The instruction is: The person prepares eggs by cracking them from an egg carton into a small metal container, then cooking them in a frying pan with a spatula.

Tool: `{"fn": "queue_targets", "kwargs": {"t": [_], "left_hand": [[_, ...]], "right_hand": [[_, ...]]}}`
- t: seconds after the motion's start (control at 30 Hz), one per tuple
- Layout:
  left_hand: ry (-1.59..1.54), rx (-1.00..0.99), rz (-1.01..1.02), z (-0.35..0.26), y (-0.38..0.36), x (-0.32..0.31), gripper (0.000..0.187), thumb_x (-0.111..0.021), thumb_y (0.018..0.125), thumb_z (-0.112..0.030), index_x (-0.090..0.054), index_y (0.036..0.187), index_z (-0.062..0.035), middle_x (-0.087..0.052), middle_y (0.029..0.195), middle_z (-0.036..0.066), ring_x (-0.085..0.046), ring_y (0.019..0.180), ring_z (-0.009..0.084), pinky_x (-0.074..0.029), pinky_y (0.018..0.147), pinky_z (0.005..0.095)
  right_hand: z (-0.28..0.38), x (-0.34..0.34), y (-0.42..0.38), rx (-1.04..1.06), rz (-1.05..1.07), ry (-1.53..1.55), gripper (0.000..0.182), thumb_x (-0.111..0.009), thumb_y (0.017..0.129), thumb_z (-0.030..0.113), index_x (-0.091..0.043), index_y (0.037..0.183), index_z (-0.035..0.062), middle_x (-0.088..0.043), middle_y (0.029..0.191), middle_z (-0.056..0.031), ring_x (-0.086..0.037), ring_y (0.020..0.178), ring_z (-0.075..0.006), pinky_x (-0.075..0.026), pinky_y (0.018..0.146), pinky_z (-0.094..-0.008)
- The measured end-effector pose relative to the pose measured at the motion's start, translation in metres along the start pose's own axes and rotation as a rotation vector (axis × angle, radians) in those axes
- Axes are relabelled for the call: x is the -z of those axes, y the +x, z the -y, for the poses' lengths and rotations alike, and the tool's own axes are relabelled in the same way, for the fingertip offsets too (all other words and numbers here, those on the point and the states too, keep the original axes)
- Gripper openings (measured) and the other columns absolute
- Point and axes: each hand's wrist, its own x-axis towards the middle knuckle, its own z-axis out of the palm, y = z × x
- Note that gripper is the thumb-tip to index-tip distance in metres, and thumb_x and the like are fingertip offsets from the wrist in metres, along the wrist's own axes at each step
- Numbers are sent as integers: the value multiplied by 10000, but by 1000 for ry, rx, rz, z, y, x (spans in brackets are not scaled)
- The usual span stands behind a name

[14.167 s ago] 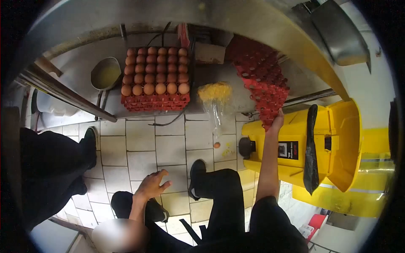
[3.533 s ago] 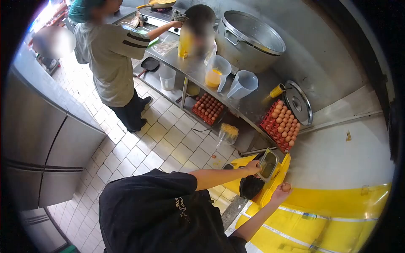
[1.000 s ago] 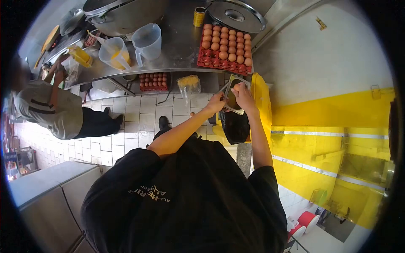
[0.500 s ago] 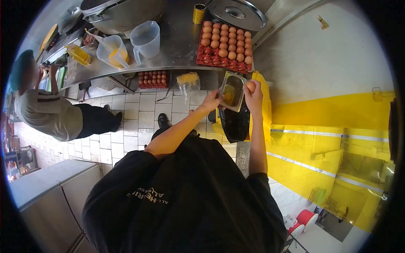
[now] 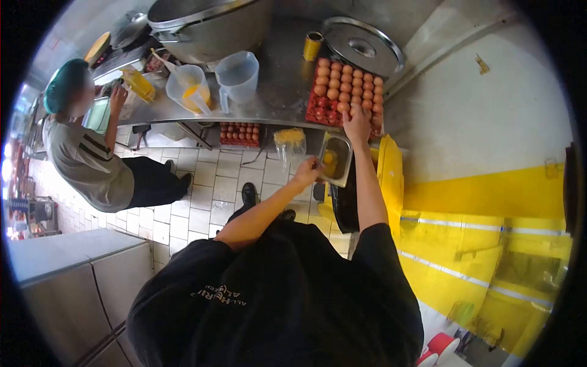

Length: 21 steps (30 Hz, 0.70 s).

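My left hand [image 5: 308, 171] grips the left edge of a small metal container [image 5: 340, 180], with its fingers closed on the rim. Yellow yolk [image 5: 330, 157] lies inside it in clear liquid. Above and right of the container, my right hand [image 5: 357, 125] is at the front row of the egg tray, its fingers closed around an egg that they largely hide. Brown eggs [image 5: 346, 87] fill most of the red tray [image 5: 321, 114], whose front left cells hold none.
On the metal counter [image 5: 276, 104] stand a large pot [image 5: 211, 33], two plastic jugs [image 5: 237, 79] [image 5: 183, 82], a yellow can [image 5: 312, 46] and a round lid [image 5: 367, 48]. Below are more eggs [image 5: 239, 133] and a yellow bin [image 5: 389, 177]. A co-worker [image 5: 92, 159] stands left.
My right hand has moved from beside the container, where it held an egg, up to the egg tray. My left hand still holds the container. The view has shifted.
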Motion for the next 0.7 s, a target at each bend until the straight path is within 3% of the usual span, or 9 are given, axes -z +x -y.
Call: {"fn": "queue_targets", "kwargs": {"t": [0.13, 0.2, 0.27, 0.37, 0.5, 0.53, 0.6, 0.63, 0.7], "left_hand": [[61, -108, 14, 4, 1, 6, 81, -492, 892, -92, -511, 853, -24, -551, 718, 75, -579, 609, 167, -502, 470, 318], [446, -316, -80, 16, 10, 9, 82, -490, 879, -83, -537, 878, -16, -565, 733, 91, -616, 624, 176, -528, 479, 331], [26, -167, 31, -3, 0, 5, 98, -513, 880, -90, -537, 909, 1, -564, 746, 103, -626, 662, 176, -553, 495, 325], [63, -144, -16, -28, -13, 6, 133, -537, 885, -104, -520, 915, 24, -550, 762, 101, -636, 663, 188, -574, 513, 315], [2, -52, -28, -50, -24, 6, 164, -557, 891, -117, -510, 925, 36, -533, 796, 102, -641, 663, 212, -583, 513, 334], [-6, -43, -26, -48, -23, 5, 164, -557, 891, -117, -510, 925, 36, -533, 796, 102, -641, 663, 212, -583, 513, 334], [-4, -33, -34, -45, -19, 4, 159, -560, 891, -117, -507, 919, 29, -522, 796, 96, -643, 663, 227, -574, 499, 330], [-12, -50, -47, -46, -20, 3, 147, -557, 892, -115, -505, 908, 22, -517, 785, 91, -644, 644, 230, -563, 483, 335], [58, -102, -53, -30, -15, 2, 125, -551, 893, -108, -498, 890, 5, -511, 759, 83, -645, 600, 230, -539, 452, 344]], "right_hand": [[14, -35, 40, 1, 219, -110, 369, -682, 768, 361, -596, 966, 62, -629, 884, -208, -600, 872, -391, -489, 744, -474], [8, -41, 45, 91, 203, -197, 380, -688, 759, 367, -603, 939, 43, -634, 927, -223, -603, 902, -392, -485, 742, -483], [13, -38, 46, 102, 156, -188, 404, -699, 751, 330, -568, 978, 23, -632, 933, -213, -601, 897, -401, -489, 754, -490], [52, 4, 37, -106, 118, -191, 417, -665, 774, 244, -512, 1060, -18, -627, 917, -187, -617, 839, -364, -513, 703, -473], [24, 38, 2, -701, 106, 1135, 346, -567, 814, 274, -513, 1035, 13, -595, 919, -108, -618, 734, -212, -510, 562, -312], [7, 42, -13, -710, 109, 1125, 346, -567, 814, 274, -513, 1035, 13, -595, 919, -108, -618, 734, -212, -510, 562, -312], [-26, 40, -46, -822, -79, 1795, 320, -519, 842, 336, -529, 1021, 71, -583, 936, -81, -588, 661, -200, -475, 505, -271], [-36, 37, -59, -839, -103, 1785, 320, -519, 842, 336, -529, 1021, 71, -583, 936, -81, -588, 661, -200, -475, 505, -271], [-64, 37, -99, -949, -458, 1662, 317, -492, 850, 374, -537, 1064, 144, -568, 935, -64, -542, 659, -203, -448, 530, -232]]}}
